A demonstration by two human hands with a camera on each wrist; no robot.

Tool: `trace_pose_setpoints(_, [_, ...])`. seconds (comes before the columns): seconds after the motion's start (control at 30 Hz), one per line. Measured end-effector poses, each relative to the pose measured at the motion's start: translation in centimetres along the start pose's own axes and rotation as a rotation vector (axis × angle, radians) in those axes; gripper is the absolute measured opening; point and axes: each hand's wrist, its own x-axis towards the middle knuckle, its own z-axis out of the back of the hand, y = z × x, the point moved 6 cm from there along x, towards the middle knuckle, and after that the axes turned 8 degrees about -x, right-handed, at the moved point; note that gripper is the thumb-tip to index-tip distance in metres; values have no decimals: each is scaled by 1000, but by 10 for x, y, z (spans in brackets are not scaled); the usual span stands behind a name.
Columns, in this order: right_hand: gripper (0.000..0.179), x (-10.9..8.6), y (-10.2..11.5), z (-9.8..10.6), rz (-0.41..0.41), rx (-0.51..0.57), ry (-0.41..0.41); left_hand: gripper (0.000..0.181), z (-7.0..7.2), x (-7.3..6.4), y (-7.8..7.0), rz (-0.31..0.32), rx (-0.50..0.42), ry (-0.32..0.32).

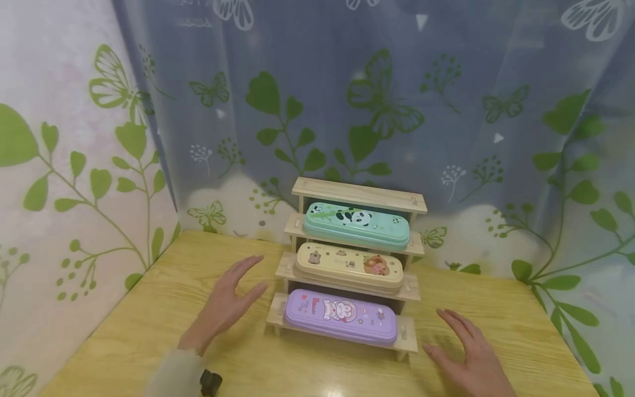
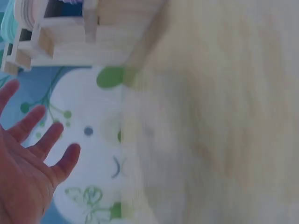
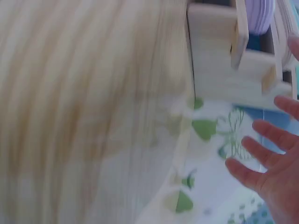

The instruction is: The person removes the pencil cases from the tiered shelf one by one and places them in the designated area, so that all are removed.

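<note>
A stepped wooden rack (image 1: 359, 193) stands on the table, with a pencil case on each of its three lower steps. The purple case (image 1: 342, 317) with a cartoon rabbit lies lowest. Above it is the cream case (image 1: 349, 267) with small animal pictures, then the mint green case (image 1: 356, 225) with a panda. My left hand (image 1: 225, 303) is held to the left of the rack, fingers spread, touching nothing. To the right of the rack my right hand (image 1: 468, 355) is likewise spread and apart from it. Both wrist views show the left hand (image 2: 28, 163) and right hand (image 3: 275, 158) holding nothing.
The rack's top step carries nothing. Light wood-grain table (image 1: 149, 320) surrounds the rack. Behind it hangs a curtain (image 1: 317, 110) printed with butterflies and leaves, which also covers both sides. A small dark object (image 1: 210, 381) sits at my left sleeve.
</note>
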Motion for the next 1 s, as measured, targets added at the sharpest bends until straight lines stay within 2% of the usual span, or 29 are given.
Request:
trace_pose_setpoints(0.13, [62, 2, 22, -6, 52, 58, -48, 54, -15, 17, -1, 37, -158, 24])
trace_pose_setpoints(0.27, [58, 5, 38, -16, 81, 78, -45, 52, -28, 29, 0, 91, -211, 63])
trace_pose_setpoints(0.47, [60, 11, 52, -29, 115, 87, -40, 53, -43, 40, 1, 159, -283, 135])
trace_pose_setpoints(0.63, [63, 15, 57, -35, 128, 82, -74, 49, -53, 44, 4, 192, -376, 149])
trace_pose_setpoints(0.8, [67, 20, 60, -41, 99, 73, -29, 46, -60, 43, 7, 230, -523, 155])
trace_pose_setpoints(1.0, [65, 24, 59, -43, 68, 116, 5, 44, -63, 45, 7, 232, -577, 143])
